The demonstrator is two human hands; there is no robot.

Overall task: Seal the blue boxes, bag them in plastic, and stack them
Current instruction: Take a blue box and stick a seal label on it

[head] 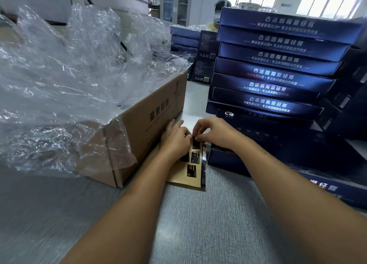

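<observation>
Step in hand, as we read it: peeling a seal sticker (195, 143) off the backing sheet (186, 177).

- The sheet lies flat on the table (198, 224), between the carton (143, 128) and the nearest blue box (248, 160).
- Right hand (215, 131): thumb and forefinger are curled into a tight pinch on the sticker's top edge.
- Left hand (175, 136): it rests on the top of the sheet with fingers fairly straight and the thumb up against the sticker. We can't tell if it also pinches.

Doing it well:
- We press the sheet down right next to the sticker so the paper doesn't lift with it.
- We peel low and slow from one corner and touch the glue side as little as possible.
- The sticker goes straight onto the near box, which sits just right of the sheet. Its near end looks unsealed.
- Main risk is the sticker folding onto itself.

The stack of blue boxes (278, 75) stands behind the near box. The plastic bags (69, 75) spill from the carton on the left, handy for bagging.
</observation>
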